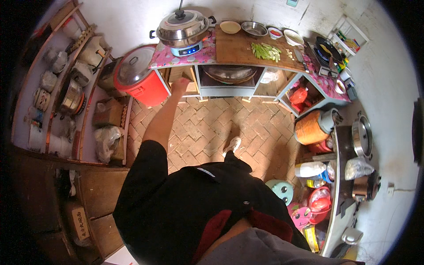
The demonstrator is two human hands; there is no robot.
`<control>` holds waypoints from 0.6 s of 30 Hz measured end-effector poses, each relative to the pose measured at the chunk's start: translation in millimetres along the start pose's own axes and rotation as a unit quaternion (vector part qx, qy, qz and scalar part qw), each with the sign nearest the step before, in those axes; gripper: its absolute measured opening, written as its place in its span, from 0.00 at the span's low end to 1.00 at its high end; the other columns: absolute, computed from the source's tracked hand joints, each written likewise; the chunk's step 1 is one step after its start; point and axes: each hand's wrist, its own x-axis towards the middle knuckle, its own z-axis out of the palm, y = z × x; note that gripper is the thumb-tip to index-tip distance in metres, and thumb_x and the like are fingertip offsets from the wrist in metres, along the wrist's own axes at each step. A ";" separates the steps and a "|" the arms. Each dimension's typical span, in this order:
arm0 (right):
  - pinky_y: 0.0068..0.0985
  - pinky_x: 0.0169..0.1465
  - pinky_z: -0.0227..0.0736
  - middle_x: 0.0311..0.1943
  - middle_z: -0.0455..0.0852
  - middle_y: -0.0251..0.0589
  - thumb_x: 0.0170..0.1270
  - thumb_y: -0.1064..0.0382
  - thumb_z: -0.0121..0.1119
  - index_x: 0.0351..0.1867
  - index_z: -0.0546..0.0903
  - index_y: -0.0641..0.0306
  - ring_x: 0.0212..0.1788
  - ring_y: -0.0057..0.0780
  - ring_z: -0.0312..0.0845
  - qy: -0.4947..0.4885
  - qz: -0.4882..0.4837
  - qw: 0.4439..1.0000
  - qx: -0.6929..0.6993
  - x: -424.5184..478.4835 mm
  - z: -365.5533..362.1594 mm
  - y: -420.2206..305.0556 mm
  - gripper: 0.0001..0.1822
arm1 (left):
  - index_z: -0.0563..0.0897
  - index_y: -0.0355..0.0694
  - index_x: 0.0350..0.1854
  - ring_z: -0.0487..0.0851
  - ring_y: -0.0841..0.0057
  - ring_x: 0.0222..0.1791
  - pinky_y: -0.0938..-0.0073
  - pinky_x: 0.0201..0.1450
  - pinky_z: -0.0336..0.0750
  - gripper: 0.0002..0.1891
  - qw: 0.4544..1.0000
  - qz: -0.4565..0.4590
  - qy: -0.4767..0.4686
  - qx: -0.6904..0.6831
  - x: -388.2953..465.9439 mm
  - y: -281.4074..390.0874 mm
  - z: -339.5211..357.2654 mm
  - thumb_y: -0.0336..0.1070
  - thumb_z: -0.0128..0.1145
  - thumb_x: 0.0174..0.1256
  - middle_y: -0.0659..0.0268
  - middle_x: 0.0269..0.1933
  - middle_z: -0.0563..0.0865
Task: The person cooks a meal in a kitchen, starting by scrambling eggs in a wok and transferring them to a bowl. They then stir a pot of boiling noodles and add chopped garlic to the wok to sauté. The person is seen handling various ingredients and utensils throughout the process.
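Note:
My left hand reaches forward at the left, in front of an open shelf opening under the counter. Its fingers are small and blurred, and I cannot tell whether they touch anything. Near it stands a red plastic bucket with a metal lid. Above it on the counter, a lidded stainless steel electric pot or wok rests on a lit blue induction cooker. My right hand is out of view. Ahead lies a wooden board with cut green vegetables, pale pieces and a kitchen knife.
Bowls line the board's back edge. A black frying pan sits on a gas stove at the right. A crowded shelf rack stands left. An orange gas cylinder and stools flank the brick floor.

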 end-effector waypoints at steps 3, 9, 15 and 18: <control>0.23 0.22 0.70 0.22 0.79 0.37 0.62 0.59 0.51 0.36 0.77 0.61 0.20 0.25 0.75 0.004 0.006 1.000 -0.005 46.5 -14.8 -57.4 0.09 | 0.85 0.41 0.32 0.84 0.60 0.35 0.61 0.38 0.76 0.18 0.996 -0.004 0.055 -0.066 76.2 74.6 -24.7 0.51 0.55 0.51 0.54 0.31 0.85; 0.23 0.22 0.69 0.23 0.79 0.36 0.63 0.59 0.51 0.37 0.76 0.60 0.21 0.25 0.75 0.001 -0.002 1.000 -0.012 139.1 -45.0 -228.6 0.09 | 0.85 0.46 0.37 0.80 0.60 0.43 0.62 0.50 0.72 0.18 0.989 0.030 0.106 0.103 233.7 94.4 -70.9 0.52 0.58 0.50 0.54 0.37 0.84; 0.21 0.21 0.69 0.24 0.77 0.38 0.64 0.57 0.51 0.39 0.75 0.58 0.21 0.24 0.74 0.021 -0.096 0.995 0.019 185.9 -74.8 -376.1 0.09 | 0.79 0.50 0.51 0.74 0.56 0.53 0.59 0.56 0.68 0.25 0.965 -0.043 0.080 0.244 351.8 123.9 -79.1 0.55 0.57 0.52 0.55 0.52 0.77; 0.18 0.21 0.67 0.21 0.75 0.35 0.63 0.57 0.53 0.37 0.74 0.57 0.19 0.23 0.71 -0.028 -0.064 0.994 0.086 201.1 -79.0 -382.1 0.08 | 0.76 0.50 0.54 0.70 0.55 0.57 0.58 0.57 0.68 0.27 0.955 -0.097 0.070 0.272 398.6 130.6 -89.8 0.57 0.56 0.53 0.57 0.55 0.73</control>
